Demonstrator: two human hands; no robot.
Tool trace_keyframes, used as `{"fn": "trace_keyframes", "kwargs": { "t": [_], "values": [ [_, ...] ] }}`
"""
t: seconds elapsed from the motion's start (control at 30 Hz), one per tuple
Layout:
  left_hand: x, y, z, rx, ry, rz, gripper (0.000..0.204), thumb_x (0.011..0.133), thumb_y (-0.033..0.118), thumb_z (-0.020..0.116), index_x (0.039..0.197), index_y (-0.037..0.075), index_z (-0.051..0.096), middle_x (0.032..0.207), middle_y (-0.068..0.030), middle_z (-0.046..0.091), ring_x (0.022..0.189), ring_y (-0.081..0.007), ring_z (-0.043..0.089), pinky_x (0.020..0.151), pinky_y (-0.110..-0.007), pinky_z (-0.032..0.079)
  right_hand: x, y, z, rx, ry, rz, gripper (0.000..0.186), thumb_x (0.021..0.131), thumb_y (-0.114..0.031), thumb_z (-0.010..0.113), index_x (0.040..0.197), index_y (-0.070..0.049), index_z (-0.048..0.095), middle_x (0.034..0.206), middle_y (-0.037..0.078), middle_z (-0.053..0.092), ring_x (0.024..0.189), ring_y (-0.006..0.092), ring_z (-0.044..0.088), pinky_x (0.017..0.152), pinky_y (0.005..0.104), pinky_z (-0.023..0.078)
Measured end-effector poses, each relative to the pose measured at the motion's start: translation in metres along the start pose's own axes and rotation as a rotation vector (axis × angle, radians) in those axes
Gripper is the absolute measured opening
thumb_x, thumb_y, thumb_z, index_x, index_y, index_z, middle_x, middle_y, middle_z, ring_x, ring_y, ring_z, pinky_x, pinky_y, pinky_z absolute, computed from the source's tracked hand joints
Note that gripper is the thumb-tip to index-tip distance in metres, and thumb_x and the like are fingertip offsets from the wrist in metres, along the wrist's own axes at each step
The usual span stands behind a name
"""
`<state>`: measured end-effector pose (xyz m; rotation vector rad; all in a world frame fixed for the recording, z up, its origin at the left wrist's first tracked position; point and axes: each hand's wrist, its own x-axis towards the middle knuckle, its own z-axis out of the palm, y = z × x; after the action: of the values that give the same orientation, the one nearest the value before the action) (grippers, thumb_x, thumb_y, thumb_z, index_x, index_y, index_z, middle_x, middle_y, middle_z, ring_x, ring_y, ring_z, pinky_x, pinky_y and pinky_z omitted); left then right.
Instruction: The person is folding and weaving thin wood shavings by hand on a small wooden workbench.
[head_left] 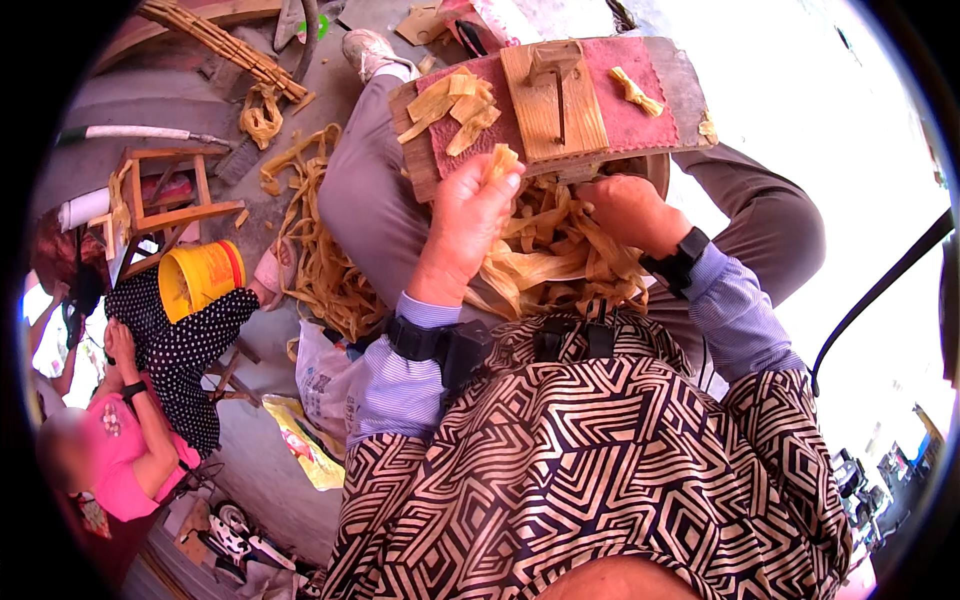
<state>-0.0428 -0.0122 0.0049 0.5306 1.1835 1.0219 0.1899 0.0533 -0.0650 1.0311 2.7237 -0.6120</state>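
Note:
My left hand (463, 232) is closed in a pinch, with the end of a tan, flat, fibrous strip (503, 160) sticking up between thumb and fingers. Just below the near edge of a wooden bench (680, 80), my right hand (638, 214) is curled over a heap of long tan strips (560, 255) in my lap; what its fingers grip is hidden. Red cloth (632, 115) covers part of the bench top. On it sits a wooden block (575, 125) with a thin metal rod. Short cut strips (462, 105) lie left of the block, and a small knotted strip (637, 92) lies right.
More tan strips (325, 245) trail over the floor by my left leg. At left a seated person in a pink top (150, 440) has a yellow bucket (200, 280) by the legs. A small wooden stool (180, 195), a bundle of sticks (225, 45) and plastic bags (330, 385) stand around.

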Motion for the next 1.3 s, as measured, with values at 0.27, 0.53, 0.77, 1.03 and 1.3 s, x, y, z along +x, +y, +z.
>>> {"fn": "trace_keyframes", "kwargs": {
  "t": [0.27,0.53,0.77,1.03,1.3],
  "values": [
    [-0.005,-0.015,0.008,0.082,-0.104,0.039,0.019,0.099,0.022,0.054,0.103,0.006,0.064,0.066,0.0056,0.048,0.053,-0.0019,0.040,0.046,-0.017,0.030,-0.019,-0.013,-0.060,1.451,-0.064,0.327,0.009,0.091,-0.012,0.063,0.093,-0.003,0.064,0.078,-0.002,0.061,0.067,0.0066,0.058,0.059,0.0206,0.048],
    [-0.010,-0.012,0.041,-0.036,-0.267,0.142,0.019,0.094,0.018,0.062,0.107,0.007,0.056,0.084,0.0047,0.057,0.060,-0.0011,0.046,0.051,-0.016,0.036,-0.032,-0.043,-0.074,1.904,0.067,0.302,0.007,0.092,-0.010,0.061,0.094,-0.004,0.064,0.080,0.002,0.064,0.066,0.0088,0.060,0.059,0.0216,0.050],
    [-0.011,-0.028,0.032,-0.191,-0.266,-0.012,0.013,0.091,0.015,0.065,0.098,0.009,0.055,0.078,0.0046,0.055,0.060,-0.0015,0.045,0.049,-0.017,0.035,-0.035,-0.057,-0.064,1.544,0.255,0.287,0.004,0.087,-0.006,0.065,0.087,-0.004,0.067,0.074,-0.003,0.062,0.067,0.0037,0.053,0.061,0.0206,0.043],
    [-0.008,-0.031,0.019,-0.014,-0.194,-0.140,0.021,0.096,0.023,0.059,0.110,0.007,0.060,0.077,0.0040,0.056,0.054,-0.0015,0.039,0.046,-0.016,0.030,-0.033,-0.041,-0.055,1.620,0.340,0.362,0.012,0.092,-0.010,0.063,0.096,0.000,0.068,0.078,0.000,0.063,0.069,0.0059,0.056,0.062,0.0207,0.047],
    [-0.011,-0.038,0.035,0.039,-0.251,-0.031,0.022,0.095,0.024,0.062,0.086,0.006,0.068,0.072,0.0070,0.056,0.061,-0.0002,0.045,0.050,-0.017,0.033,-0.036,-0.047,-0.072,1.259,0.385,0.210,0.024,0.089,-0.006,0.066,0.112,-0.001,0.064,0.091,0.001,0.066,0.086,0.0082,0.060,0.077,0.0228,0.050]
  ]
}}
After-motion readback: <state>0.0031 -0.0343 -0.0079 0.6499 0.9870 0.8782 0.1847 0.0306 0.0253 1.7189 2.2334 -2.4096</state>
